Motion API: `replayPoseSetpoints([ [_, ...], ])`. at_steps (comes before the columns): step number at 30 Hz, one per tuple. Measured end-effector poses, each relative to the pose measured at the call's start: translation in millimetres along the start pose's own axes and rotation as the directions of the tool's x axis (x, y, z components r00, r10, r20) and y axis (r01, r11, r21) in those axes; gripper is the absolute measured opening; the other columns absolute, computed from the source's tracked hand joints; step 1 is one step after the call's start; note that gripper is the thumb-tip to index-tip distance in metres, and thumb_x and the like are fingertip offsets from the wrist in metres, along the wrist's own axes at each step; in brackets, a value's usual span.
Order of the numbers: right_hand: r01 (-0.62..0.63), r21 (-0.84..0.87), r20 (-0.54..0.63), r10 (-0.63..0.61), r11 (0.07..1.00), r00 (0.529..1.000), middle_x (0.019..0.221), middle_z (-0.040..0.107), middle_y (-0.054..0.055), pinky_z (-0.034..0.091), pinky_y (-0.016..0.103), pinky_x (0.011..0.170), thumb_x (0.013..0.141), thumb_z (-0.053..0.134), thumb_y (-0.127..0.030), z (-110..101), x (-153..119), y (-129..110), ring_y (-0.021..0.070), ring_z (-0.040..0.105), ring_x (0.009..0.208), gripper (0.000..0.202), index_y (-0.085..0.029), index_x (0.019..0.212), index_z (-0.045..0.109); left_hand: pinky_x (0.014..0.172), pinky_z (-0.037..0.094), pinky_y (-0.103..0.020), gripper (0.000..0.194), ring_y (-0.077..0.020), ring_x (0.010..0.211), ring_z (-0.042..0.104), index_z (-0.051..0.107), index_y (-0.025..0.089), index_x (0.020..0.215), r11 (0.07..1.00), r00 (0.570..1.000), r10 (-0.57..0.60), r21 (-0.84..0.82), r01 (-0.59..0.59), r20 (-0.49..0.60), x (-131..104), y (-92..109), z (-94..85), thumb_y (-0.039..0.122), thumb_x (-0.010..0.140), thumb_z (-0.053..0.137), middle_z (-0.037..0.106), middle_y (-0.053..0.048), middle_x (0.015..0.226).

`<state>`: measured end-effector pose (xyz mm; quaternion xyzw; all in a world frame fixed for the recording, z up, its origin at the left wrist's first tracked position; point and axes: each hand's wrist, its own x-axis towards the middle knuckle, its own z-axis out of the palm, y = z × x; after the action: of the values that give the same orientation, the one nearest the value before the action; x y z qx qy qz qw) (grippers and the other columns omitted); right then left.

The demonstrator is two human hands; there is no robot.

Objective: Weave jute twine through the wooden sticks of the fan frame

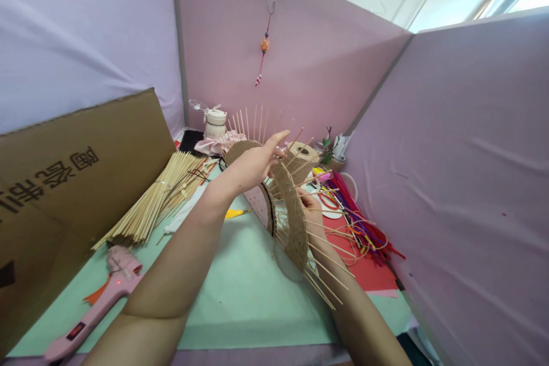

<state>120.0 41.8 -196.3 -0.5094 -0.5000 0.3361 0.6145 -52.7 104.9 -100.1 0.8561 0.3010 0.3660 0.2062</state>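
Note:
A round woven basket [295, 223] of brown twine stands tilted over the table, with thin wooden sticks [330, 263] fanning out from its rim. My right hand [311, 206] is closed around the basket's right side, among the sticks; some fingers are hidden behind them. Across the basket's top reaches my left hand [259, 160], its index finger stretched out and the others bent down near the rim beside a stick. No held thing shows in it. Inside the frame, a pink spotted panel [258, 203] with a dark edge is visible.
Left of the arms lie a bundle of wooden sticks [148, 206] and a pink glue gun [115, 280], beside a cardboard sheet [86, 183]. A twine spool [305, 152] stands behind the basket. Coloured pipe cleaners [364, 223] and red paper [373, 277] are at the right.

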Motion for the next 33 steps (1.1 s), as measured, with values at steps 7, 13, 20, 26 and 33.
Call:
replayPoseSetpoints([
  [7, -0.001, -0.021, -0.052, 0.0, 1.0, 0.999, 0.095, 0.074, 0.007, 0.049, 0.033, 0.076, 0.071, 0.068, -0.038, -13.4, 6.0, 0.9, 0.0205, 0.064, 0.084, 0.029, -0.018, 0.091, 0.074, 0.065, 0.049, -0.024, 0.048, -0.0108, 0.065, 0.062, 0.033, 0.021, 0.131, 0.997, 0.996, 0.004, -0.079, -0.011, -0.086, 6.2, -12.8, 13.5, 0.009, 0.086, 0.044, 0.069, -0.004, 0.094],
  [13, 0.118, -0.121, -0.084, -0.129, 0.986, 0.988, 0.089, 0.072, 0.006, 0.047, 0.032, 0.075, 0.075, 0.067, -0.039, -30.1, 14.6, -10.5, 0.0187, 0.063, 0.081, 0.026, -0.018, 0.088, 0.072, 0.066, 0.05, -0.026, 0.025, -0.0118, 0.066, 0.062, 0.04, 0.02, 0.108, 0.989, 0.995, 0.004, -0.144, -0.018, -0.096, 8.4, -17.2, 15.8, 0.014, 0.086, 0.049, 0.067, -0.004, 0.09],
  [20, 0.108, -0.127, -0.021, -0.112, 0.986, 0.994, 0.056, 0.051, -0.005, 0.031, 0.022, 0.048, 0.075, 0.07, -0.043, -48.7, 18.5, -35.5, 0.0085, 0.041, 0.05, 0.025, -0.018, 0.076, 0.065, 0.067, 0.049, -0.026, 0.028, -0.0136, 0.07, 0.063, 0.042, 0.021, 0.108, 0.996, 0.987, -0.013, -0.088, -0.002, -0.162, 8.5, -18.4, 17.1, 0.013, 0.084, 0.053, 0.068, -0.003, 0.088],
  [26, -0.027, 0.101, 0.075, 0.019, 0.995, 0.997, 0.048, 0.034, -0.009, 0.017, 0.02, 0.04, 0.072, 0.073, -0.04, -55.8, 21.3, -81.1, 0.0044, 0.023, 0.041, 0.026, -0.018, 0.071, 0.06, 0.066, 0.048, -0.027, 0.029, -0.0133, 0.068, 0.063, 0.041, 0.022, 0.108, 0.996, 0.987, -0.022, -0.086, 0.008, -0.158, 7.9, -16.8, 17.1, 0.012, 0.084, 0.053, 0.068, -0.002, 0.087],
  [33, 0.197, -0.136, 0.128, -0.18, 0.971, 0.975, 0.052, 0.045, -0.006, 0.028, 0.02, 0.044, 0.078, 0.069, -0.039, -35.6, 35.7, -129.1, 0.0057, 0.034, 0.045, 0.023, -0.017, 0.082, 0.068, 0.066, 0.047, -0.026, 0.028, -0.0136, 0.071, 0.064, 0.042, 0.02, 0.106, 0.998, 0.986, -0.048, -0.053, 0.04, -0.161, 7.3, -9.7, 13.5, 0.01, 0.083, 0.052, 0.067, -0.003, 0.088],
])
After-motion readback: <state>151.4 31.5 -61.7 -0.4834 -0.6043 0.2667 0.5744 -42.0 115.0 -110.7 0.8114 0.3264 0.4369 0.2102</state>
